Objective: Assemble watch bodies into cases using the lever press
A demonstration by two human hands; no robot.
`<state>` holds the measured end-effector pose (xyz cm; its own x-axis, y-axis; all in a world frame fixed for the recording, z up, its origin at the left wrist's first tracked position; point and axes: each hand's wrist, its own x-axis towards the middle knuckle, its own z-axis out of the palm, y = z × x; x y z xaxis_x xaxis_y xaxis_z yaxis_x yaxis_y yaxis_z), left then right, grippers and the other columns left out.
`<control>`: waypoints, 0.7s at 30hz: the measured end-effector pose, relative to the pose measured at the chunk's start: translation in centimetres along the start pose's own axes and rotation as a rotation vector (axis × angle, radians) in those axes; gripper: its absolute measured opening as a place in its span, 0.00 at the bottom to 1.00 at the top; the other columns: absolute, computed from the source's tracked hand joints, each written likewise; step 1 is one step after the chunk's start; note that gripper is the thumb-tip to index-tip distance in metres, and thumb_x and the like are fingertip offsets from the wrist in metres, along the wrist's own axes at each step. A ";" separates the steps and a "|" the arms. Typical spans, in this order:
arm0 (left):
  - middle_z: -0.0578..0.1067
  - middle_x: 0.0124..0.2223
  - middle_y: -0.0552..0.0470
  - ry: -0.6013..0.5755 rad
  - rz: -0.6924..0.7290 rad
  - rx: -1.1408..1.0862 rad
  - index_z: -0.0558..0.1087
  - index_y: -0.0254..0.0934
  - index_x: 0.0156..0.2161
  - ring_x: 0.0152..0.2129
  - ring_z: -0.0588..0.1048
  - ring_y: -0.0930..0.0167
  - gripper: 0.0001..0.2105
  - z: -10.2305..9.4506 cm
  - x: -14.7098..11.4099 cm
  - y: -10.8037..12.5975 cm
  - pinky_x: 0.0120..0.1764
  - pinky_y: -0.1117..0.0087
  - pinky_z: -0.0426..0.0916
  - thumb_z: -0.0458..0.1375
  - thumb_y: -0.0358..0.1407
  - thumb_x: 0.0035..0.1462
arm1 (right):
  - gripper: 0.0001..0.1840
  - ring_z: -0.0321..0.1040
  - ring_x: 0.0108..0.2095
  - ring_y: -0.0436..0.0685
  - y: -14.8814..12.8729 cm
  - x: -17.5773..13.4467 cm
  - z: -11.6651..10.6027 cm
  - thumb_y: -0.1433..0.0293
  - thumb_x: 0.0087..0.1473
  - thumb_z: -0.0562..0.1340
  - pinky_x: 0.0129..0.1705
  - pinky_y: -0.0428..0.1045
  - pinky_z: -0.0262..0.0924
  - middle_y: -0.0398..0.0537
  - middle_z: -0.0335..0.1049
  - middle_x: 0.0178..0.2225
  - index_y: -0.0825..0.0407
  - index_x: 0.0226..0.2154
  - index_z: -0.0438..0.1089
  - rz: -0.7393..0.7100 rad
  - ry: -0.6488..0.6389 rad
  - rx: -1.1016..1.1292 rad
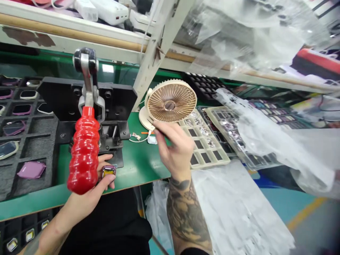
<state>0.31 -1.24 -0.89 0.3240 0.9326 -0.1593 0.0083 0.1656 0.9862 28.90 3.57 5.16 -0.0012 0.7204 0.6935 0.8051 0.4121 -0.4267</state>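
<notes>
My left hand (92,189) is closed around a small purple smartwatch case (109,171), gripping it by the edges near the front of the green bench. Its open side faces up and shows a yellow part inside. Beside this hand stands a black toggle press (87,102), whose red handle (84,156) hides part of the fingers. My right hand (176,147) is raised in front of a small fan (171,101), pinching what look like dark tweezers (151,121). Only their tips show past the fingers. I cannot make out anything between the tips.
At left, a black foam tray (39,145) holds several watch cases. Compartment trays of small parts (209,156) lie at right. A white cable (139,141) and small scraps lie under the fan. White sheeting (236,209) covers the right front; a shelf post (151,53) rises behind.
</notes>
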 end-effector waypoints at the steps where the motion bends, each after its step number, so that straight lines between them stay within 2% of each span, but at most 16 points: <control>1: 0.85 0.44 0.46 0.014 0.005 0.010 0.75 0.41 0.63 0.33 0.84 0.67 0.19 -0.1 -0.1 -0.3 0.38 0.66 0.80 0.68 0.43 0.73 | 0.17 0.80 0.47 0.59 0.2 -1.6 -0.7 0.70 0.75 0.62 0.50 0.57 0.77 0.49 0.83 0.48 0.42 0.60 0.81 -0.013 -0.062 -0.064; 5: 0.87 0.43 0.46 0.060 0.056 0.005 0.80 0.39 0.53 0.27 0.82 0.68 0.14 -0.2 -0.5 -1.0 0.35 0.67 0.82 0.71 0.44 0.69 | 0.24 0.76 0.45 0.61 1.5 -7.9 -3.1 0.77 0.73 0.57 0.47 0.57 0.70 0.52 0.82 0.46 0.44 0.62 0.79 0.001 -0.268 -0.481; 8: 0.88 0.43 0.47 0.088 0.036 -0.008 0.81 0.40 0.55 0.25 0.81 0.69 0.15 -0.2 -0.8 -0.8 0.33 0.67 0.82 0.70 0.45 0.69 | 0.23 0.73 0.45 0.63 1.7 -10.5 -3.5 0.78 0.73 0.56 0.45 0.58 0.66 0.55 0.81 0.47 0.48 0.61 0.78 0.071 -0.433 -0.687; 10: 0.88 0.47 0.47 0.060 0.020 0.005 0.81 0.42 0.57 0.29 0.84 0.67 0.16 -0.4 -1.0 -0.5 0.38 0.66 0.85 0.69 0.45 0.70 | 0.22 0.72 0.45 0.64 1.7 -10.9 -3.8 0.77 0.72 0.58 0.47 0.59 0.67 0.55 0.81 0.47 0.49 0.62 0.77 0.108 -0.538 -0.712; 12: 0.88 0.51 0.46 0.032 0.003 0.022 0.80 0.44 0.60 0.34 0.86 0.65 0.18 -0.7 -1.2 -0.4 0.44 0.64 0.87 0.68 0.46 0.71 | 0.23 0.73 0.46 0.64 2.0 -10.3 -4.5 0.76 0.74 0.57 0.49 0.58 0.68 0.55 0.80 0.48 0.48 0.65 0.75 0.137 -0.588 -0.674; 15: 0.88 0.54 0.49 0.020 -0.020 0.049 0.80 0.49 0.62 0.40 0.89 0.63 0.19 -1.1 -1.3 -0.5 0.50 0.64 0.88 0.68 0.48 0.70 | 0.21 0.74 0.49 0.61 4.3 -7.7 -6.9 0.71 0.77 0.55 0.54 0.55 0.67 0.53 0.80 0.49 0.46 0.64 0.77 0.275 -0.519 -0.645; 18: 0.89 0.53 0.54 0.027 -0.010 0.098 0.81 0.56 0.62 0.41 0.90 0.58 0.21 -1.3 -1.1 -0.6 0.50 0.59 0.89 0.70 0.51 0.66 | 0.22 0.74 0.56 0.62 9.2 -4.1 -9.9 0.69 0.78 0.52 0.60 0.54 0.65 0.57 0.80 0.55 0.51 0.62 0.78 0.456 -0.391 -0.720; 21: 0.89 0.51 0.56 0.035 0.020 0.140 0.84 0.59 0.57 0.40 0.91 0.53 0.18 -1.4 -0.8 -0.6 0.45 0.55 0.91 0.71 0.54 0.63 | 0.24 0.74 0.56 0.63 15.0 -1.2 -12.5 0.74 0.75 0.52 0.61 0.54 0.63 0.65 0.79 0.57 0.59 0.60 0.79 0.584 -0.351 -0.790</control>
<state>-1.33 -1.66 -1.45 0.2923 0.9462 -0.1388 0.1348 0.1029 0.9855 48.37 1.89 5.19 0.4425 0.8640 0.2403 0.8946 -0.4438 -0.0521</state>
